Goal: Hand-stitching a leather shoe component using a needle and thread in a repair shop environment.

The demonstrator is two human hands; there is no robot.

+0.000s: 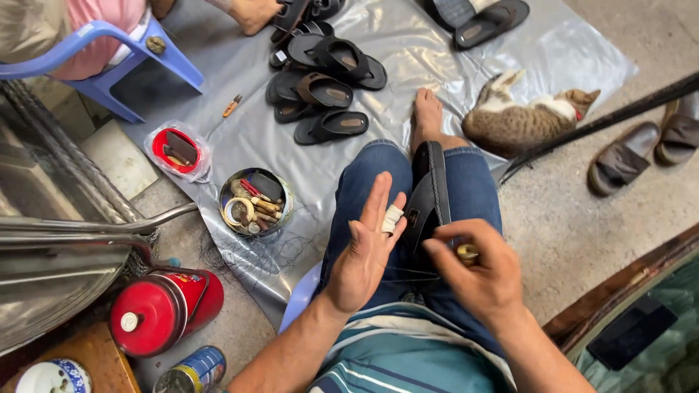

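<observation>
sandal (429, 191): black, lying on the right thigh between the two hands, touching neither palm
long axis: runs from lap toward the knee, away from the body, far end pointing at the bare foot (427, 116)
left hand (368, 251): open, fingers spread, a white wrap on one finger, just left of the sandal
right hand (480, 273): closed on a small yellowish spool (467, 252), just below the sandal's near end
nearer: about equal

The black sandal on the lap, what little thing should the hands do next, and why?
Probably draw the thin thread taut. The right hand pinches a small yellowish tool beside the black sandal lying across the lap, and dark thread runs below the open left hand, whose finger is wrapped in white tape.
</observation>
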